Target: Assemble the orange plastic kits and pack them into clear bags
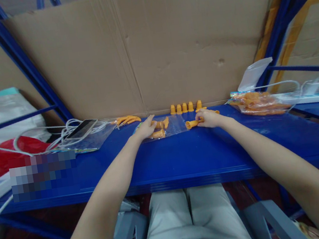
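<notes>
Left hand (146, 129): resting at the left end of a flat, clear plastic bag (176, 125), which is lying on the blue metal shelf (171, 157). Fingers are covering that end; cannot tell whether they are pinching the film or only pressing on it. Several orange molded plastic pieces (158, 134) are showing in the bag, beside the fingers.

Right hand (209, 118): thumb and fingers are pinching an orange tubular plastic piece with a flared, hollow end (190, 124). The piece is lying roughly level, just beyond the bag's right end, its flared end pointing left.

Surroundings: five small orange plastic cups (184, 107) are standing in a row behind, near the upright brown cardboard sheet (166, 46). Slender, curved orange pieces (128, 119) are lying left of the left hand. A clear bag filled with orange pieces (259, 103) is sitting well to the right. A dark-screened phone (82, 129) is lying among white cables (60, 139) at left.
</notes>
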Available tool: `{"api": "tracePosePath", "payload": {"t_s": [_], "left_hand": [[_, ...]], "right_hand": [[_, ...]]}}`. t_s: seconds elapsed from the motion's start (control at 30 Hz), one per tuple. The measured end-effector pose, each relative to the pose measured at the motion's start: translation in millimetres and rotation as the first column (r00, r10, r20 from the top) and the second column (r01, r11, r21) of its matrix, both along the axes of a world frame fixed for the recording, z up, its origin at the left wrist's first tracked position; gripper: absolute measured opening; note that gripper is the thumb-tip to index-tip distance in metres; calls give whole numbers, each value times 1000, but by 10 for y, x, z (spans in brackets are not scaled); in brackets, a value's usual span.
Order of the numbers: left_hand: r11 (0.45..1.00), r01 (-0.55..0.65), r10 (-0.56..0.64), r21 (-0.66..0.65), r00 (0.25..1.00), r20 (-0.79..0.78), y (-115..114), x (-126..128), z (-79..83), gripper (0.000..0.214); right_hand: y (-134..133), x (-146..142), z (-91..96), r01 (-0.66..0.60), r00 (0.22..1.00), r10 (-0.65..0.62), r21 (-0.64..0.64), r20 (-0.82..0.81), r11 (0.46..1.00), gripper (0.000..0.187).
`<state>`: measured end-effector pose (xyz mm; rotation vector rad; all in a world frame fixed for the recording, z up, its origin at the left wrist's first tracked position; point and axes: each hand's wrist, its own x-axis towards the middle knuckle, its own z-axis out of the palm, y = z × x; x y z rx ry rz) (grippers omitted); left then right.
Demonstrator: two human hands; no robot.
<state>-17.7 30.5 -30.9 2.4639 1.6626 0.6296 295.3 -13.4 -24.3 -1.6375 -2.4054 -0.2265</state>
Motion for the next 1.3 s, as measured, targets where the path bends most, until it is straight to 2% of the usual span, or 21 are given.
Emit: {"api": "tracePosePath", "payload": {"t_s": [0.13,0.27,0.4,0.5,0.6,0.7,0.8,0.93,1.17,1.3], "left_hand": [[996,63,-64,59,998,15,-43,16,55,52],[966,237,-231,107,971,-63,-199,106,186,48],[898,413,-384,154,905,-184,-364,288,296,61],[847,512,-456,145,839,-298,-396,448,338,66],[812,574,-498,105,775,-389,-355,593,375,64],[788,613,-528,60,723,-445,-286,704,429,52],[788,615,-527,34,702,-480,-216,764,488,38],[794,606,-512,48,709,-486,-160,773,554,34],[827,560,-480,49,748,-458,-191,771,606,26],[820,565,-479,87,762,-435,-184,752,606,24]], "right_hand": [[-33,11,66,117,993,-114,-132,30,984,14],[-94,59,139,221,975,-210,-211,75,952,15],[-149,74,190,259,963,-238,-194,124,946,13],[-185,57,237,283,955,-261,-168,143,944,14],[-227,49,301,308,947,-294,-104,132,946,18],[-265,43,359,314,946,-310,-32,95,949,22],[-281,17,384,296,954,-297,26,37,955,26],[-271,-37,363,224,974,-221,80,-39,971,23],[-296,-198,331,-13,970,3,-40,-243,999,20],[-263,-317,339,-51,977,43,-33,-208,998,19]]}}
